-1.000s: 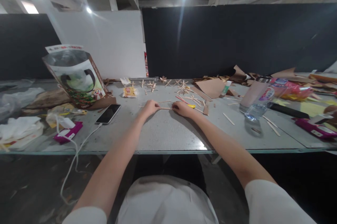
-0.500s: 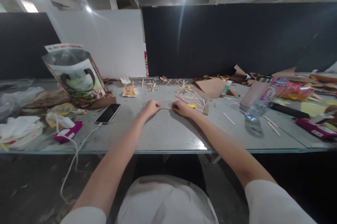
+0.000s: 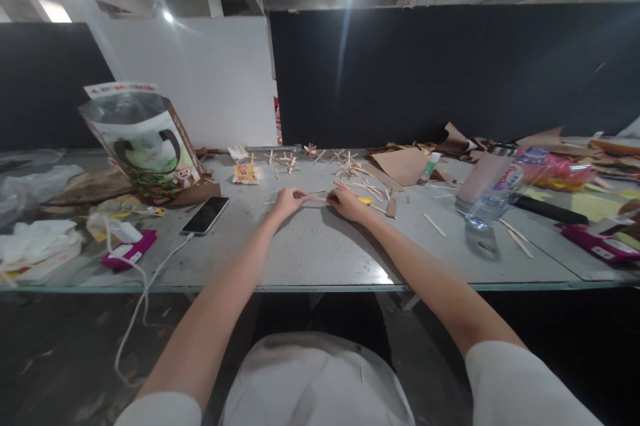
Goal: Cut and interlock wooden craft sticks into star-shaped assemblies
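Observation:
My left hand [image 3: 286,203] and my right hand [image 3: 346,203] rest on the grey table [image 3: 320,256], fingers curled. Between them they pinch the two ends of a thin wooden stick [image 3: 316,199] that lies level just above the tabletop. A yellow-handled tool [image 3: 364,201] lies just right of my right hand. Loose wooden sticks [image 3: 363,187] are scattered behind that hand, and several small star shapes made of sticks [image 3: 289,161] sit farther back.
A black phone [image 3: 206,215] with a white cable lies left of my hands, beside a printed bag [image 3: 145,143]. A water bottle [image 3: 493,196], brown card scraps [image 3: 400,165], a glue stick [image 3: 430,166] and pink packets [image 3: 600,244] crowd the right side.
Both hands with the stick have shifted slightly away from me, toward the loose sticks. Nothing else has moved.

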`<state>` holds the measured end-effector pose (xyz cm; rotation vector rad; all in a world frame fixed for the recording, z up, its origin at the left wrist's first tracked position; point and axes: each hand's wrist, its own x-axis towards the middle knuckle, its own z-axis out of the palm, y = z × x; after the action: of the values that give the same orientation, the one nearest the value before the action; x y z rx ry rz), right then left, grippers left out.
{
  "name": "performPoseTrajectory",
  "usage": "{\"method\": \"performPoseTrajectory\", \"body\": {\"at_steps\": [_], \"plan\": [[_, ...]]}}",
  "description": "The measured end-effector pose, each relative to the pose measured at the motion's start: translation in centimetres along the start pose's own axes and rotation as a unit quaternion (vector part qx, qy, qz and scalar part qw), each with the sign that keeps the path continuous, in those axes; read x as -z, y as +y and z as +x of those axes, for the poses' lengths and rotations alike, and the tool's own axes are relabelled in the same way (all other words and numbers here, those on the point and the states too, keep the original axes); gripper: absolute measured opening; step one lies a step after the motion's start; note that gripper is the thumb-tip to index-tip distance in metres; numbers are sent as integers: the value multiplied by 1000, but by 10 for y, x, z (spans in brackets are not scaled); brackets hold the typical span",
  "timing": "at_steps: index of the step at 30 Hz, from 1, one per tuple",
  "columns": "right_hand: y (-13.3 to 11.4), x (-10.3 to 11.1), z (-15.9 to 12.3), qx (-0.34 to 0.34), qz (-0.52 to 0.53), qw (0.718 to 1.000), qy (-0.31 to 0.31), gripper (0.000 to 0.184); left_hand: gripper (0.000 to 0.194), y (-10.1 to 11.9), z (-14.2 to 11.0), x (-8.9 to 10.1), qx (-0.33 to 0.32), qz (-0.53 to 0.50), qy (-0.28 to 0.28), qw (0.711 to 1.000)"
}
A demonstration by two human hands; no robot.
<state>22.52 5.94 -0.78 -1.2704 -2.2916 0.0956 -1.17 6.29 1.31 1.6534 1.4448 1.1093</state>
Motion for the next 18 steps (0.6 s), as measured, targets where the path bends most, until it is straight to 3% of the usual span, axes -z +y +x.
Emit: {"method": "performPoseTrajectory", "body": {"at_steps": [7, 12, 18], "plan": [[-9, -2, -3, 3, -8, 997, 81, 19, 32, 1, -6, -22, 91, -204, -8, 975], [-22, -7, -4, 37, -33, 995, 89, 18, 22, 4, -12, -39, 124, -306, -8, 944], [-42, -7, -9, 71, -64, 992, 83, 19, 10, 4, -10, -41, 126, -362, 14, 923]]}}
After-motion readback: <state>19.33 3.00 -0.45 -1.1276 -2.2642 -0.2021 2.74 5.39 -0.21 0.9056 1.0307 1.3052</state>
